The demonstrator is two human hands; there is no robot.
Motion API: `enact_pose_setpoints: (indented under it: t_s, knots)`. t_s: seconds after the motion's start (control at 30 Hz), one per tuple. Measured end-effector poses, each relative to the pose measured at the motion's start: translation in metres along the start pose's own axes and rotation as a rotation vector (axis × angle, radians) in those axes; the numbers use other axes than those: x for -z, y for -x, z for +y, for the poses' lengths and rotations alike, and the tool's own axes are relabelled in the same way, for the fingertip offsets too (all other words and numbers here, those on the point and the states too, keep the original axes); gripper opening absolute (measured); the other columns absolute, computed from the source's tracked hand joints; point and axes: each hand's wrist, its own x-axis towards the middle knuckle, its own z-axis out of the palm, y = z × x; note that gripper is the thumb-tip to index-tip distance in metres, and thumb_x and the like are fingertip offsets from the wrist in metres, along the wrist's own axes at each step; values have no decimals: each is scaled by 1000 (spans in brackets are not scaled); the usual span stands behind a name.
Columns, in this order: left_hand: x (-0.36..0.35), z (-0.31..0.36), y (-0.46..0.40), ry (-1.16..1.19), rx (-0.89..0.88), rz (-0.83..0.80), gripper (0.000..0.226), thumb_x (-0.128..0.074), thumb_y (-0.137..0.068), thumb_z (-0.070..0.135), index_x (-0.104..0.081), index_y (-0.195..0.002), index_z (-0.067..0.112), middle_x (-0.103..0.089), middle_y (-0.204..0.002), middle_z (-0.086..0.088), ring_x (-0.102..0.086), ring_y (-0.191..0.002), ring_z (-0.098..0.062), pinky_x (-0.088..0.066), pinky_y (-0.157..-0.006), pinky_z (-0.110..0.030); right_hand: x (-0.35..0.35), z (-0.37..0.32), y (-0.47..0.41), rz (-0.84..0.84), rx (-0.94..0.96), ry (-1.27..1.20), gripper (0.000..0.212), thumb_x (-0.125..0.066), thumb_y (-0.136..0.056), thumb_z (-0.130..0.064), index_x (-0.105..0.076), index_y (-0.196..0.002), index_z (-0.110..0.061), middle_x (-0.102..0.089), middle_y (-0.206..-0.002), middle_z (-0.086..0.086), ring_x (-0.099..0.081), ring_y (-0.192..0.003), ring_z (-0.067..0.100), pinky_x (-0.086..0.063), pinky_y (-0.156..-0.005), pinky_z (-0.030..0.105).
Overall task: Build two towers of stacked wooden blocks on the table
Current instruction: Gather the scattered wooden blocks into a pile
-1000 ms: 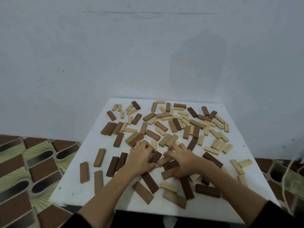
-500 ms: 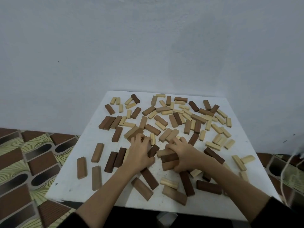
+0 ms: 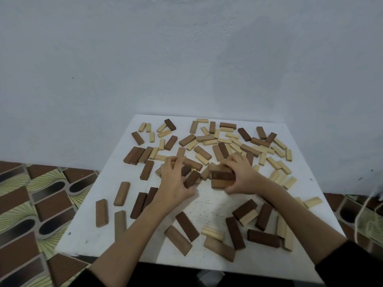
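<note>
Since a second ago both my hands have slid toward the far side of the white table [image 3: 99, 224], and the blocks under my right palm have been drawn together into a small cluster. My left hand [image 3: 173, 181] lies palm down near the table's middle, fingers curled, thumb and fingertips pinching a dark brown block [image 3: 191, 179] that sits tilted on the surface. To its right, apart from it, my right hand [image 3: 241, 176] curls round a short stack of brown blocks [image 3: 222, 179], one dark block lying between two lighter ones, gripped from the right side. The remaining loose wooden blocks [image 3: 228, 141], pale and brown, lie scattered flat over the table, thickest toward the far right.
</note>
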Motion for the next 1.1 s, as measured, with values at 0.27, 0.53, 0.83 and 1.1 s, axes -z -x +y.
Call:
enact_pose_setpoints:
  t_s: [0.27,0.53,0.83,1.1]
  knots:
    - [-24,28,-75,11,-48,-5,75,-76,-70,24,-38,-135,21,-30,-135,-7,-27,-126,-26,-39,-101,-37,25,20,-46,156,-108,-62,67,-74,-70,-32,-45,-128,-17,-35,-115,0,-32,-110,23,-34,-85,31]
    - [-21,8,-87,27,-63,-93,60,-65,-81,34,-42,-135,19,-36,-135,-5,-27,-128,-24,-32,-104,-36,19,17,-63,153,-143,-1,82,-71,-76,-47,-32,-142,-18,-29,-145,7,-29,-131,28,-32,-107,46]
    - [56,-85,-58,-164,174,170,40,-57,-91,17,-52,-130,9,-42,-137,-13,-34,-126,-30,-32,-103,-38,-17,-66,-106,10,228,-47,47,-59,-88,-19,-46,-133,-18,-41,-136,2,-32,-127,20,-30,-102,32]
    - [76,-112,-73,-195,389,60,67,-69,-83,37,-41,-136,8,-35,-141,-13,-29,-130,-30,-35,-101,-39,-46,-116,-163,-7,231,9,42,-55,-87,-4,-53,-127,-14,-48,-130,5,-41,-123,22,-41,-98,39]
